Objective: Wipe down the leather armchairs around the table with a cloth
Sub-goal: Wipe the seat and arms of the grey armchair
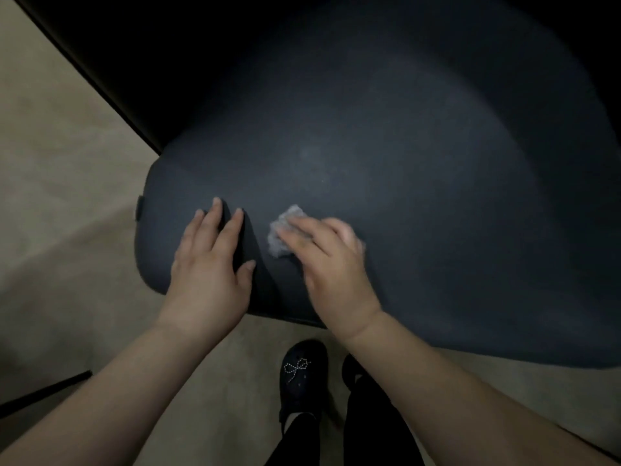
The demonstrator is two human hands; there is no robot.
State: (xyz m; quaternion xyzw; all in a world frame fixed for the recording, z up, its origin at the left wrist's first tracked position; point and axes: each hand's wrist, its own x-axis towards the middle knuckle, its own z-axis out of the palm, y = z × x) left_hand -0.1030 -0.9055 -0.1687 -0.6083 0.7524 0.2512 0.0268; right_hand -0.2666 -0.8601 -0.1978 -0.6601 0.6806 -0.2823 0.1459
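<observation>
No legible text, labels, brand marks or numbers anywhere in view. Only marking noted: a small bow figure in pale beads on the dark shoe point(300, 371), near centre, decorative, not lettering. Small tab point(139, 207) on the armchair's left edge shows no readable print

A dark, matte leather armchair point(386, 169) fills the frame, its rounded cushion edge jutting over pale flooring. A small, crumpled grey cloth point(284, 235) lies pressed against the cushion near that front edge, partly covered from the right
</observation>
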